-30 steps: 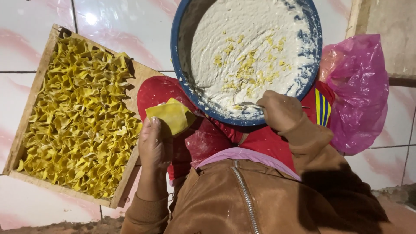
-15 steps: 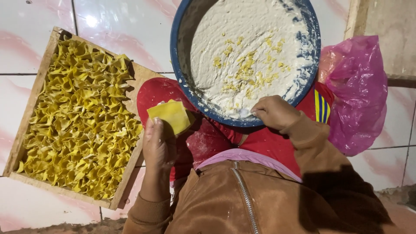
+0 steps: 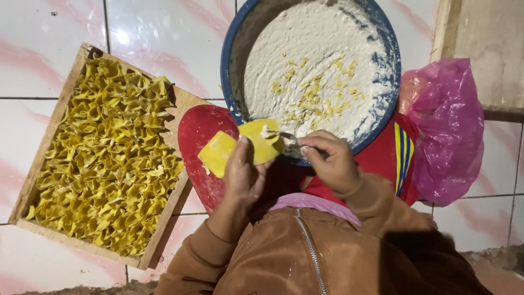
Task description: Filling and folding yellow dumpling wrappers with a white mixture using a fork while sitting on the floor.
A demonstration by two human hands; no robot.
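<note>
Your left hand [image 3: 240, 177] carries a small stack of yellow wrappers [image 3: 240, 148], pinched between thumb on top and fingers underneath, just in front of the near rim of the blue basin [image 3: 226, 76]. The grip is narrow and closed on the near edge of the stack. These sheets look thin, light and limp; judged from how the far ends hang free, they will bend and sag if you hold them only at one corner, and they will likely tear under a hard pinch. Support them flat from below and keep the thumb pressure gentle.

The stack's long axis runs left to right across your view, tilted slightly, with the rounded end toward the basin and the squarer end over the red plate [image 3: 202, 136].

Your right hand [image 3: 327, 161] is closed around a small spoon-like tool [image 3: 278, 134], its tip touching the right-hand wrapper with a dab of pale filling on it. The tool points left, toward the wrappers, with its handle hidden inside your fist.

The pale filling [image 3: 322, 60] in the basin looks soft and sticky. To your left on the tiled floor [image 3: 153, 38], a wooden tray [image 3: 164, 229] is full of folded yellow dumplings [image 3: 103, 158], well apart from both hands.
</note>
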